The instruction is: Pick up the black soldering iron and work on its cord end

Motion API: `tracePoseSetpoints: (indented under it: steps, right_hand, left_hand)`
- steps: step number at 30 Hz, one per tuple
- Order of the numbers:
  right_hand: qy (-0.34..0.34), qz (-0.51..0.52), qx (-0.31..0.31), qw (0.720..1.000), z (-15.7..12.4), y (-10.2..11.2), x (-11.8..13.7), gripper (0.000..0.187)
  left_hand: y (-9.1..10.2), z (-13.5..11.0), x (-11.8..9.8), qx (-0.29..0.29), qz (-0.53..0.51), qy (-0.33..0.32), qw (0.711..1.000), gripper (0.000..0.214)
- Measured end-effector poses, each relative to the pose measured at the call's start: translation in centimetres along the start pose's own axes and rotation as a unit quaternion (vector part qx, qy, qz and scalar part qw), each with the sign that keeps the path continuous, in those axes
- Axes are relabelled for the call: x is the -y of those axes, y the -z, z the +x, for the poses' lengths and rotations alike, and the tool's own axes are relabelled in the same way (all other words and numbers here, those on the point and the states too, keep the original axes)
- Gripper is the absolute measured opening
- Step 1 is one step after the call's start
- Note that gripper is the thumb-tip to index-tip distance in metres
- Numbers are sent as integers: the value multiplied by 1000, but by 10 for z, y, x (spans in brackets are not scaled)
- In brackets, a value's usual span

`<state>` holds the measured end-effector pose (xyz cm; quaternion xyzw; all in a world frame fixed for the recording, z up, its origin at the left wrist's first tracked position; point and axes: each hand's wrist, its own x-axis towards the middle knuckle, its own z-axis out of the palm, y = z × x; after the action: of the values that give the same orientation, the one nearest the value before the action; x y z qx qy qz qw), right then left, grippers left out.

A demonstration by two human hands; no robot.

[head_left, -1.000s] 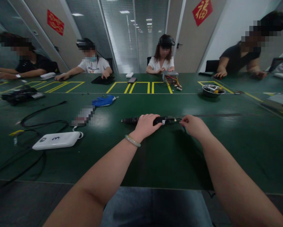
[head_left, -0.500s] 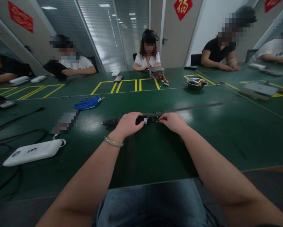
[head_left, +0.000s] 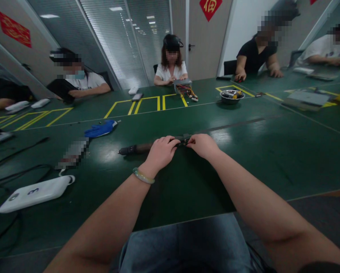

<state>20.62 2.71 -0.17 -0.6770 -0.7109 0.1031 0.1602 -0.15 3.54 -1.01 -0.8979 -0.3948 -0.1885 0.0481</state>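
A long dark power tool (head_left: 141, 148) with a chuck-like tip, drill- or screwdriver-like, lies on the green table with its tip to the left. My left hand (head_left: 162, 150) wraps over its right-hand half, fingers curled, and hides part of the body. By the tool's right end, where small dark parts with tiny bright spots show, my right hand (head_left: 202, 146) is closed in a pinch. What its fingertips hold is too small to make out. Both hands are close together, the left fingertips almost meeting the right.
Left of me lie a white power bank (head_left: 36, 194), a blurred-out phone (head_left: 73, 153), black cables (head_left: 19, 170) and a blue glove (head_left: 102, 129). Farther off are a metal bowl (head_left: 231, 100) of parts and a grey box with coloured wires (head_left: 184, 86). Several people sit across the table (head_left: 272, 151).
My left hand has slid right along the tool, closer to my right hand, covering the labelled black part. My right hand keeps its pinch. The whole view has shifted slightly.
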Motion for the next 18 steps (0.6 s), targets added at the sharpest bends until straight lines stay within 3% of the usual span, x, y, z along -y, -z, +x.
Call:
tracePoseSetpoints:
  steps: [18]
  right_hand:
    - [67, 54, -28, 996, 4, -10, 4, 5]
  left_hand:
    - [0, 0, 5, 15, -46, 20, 999, 30]
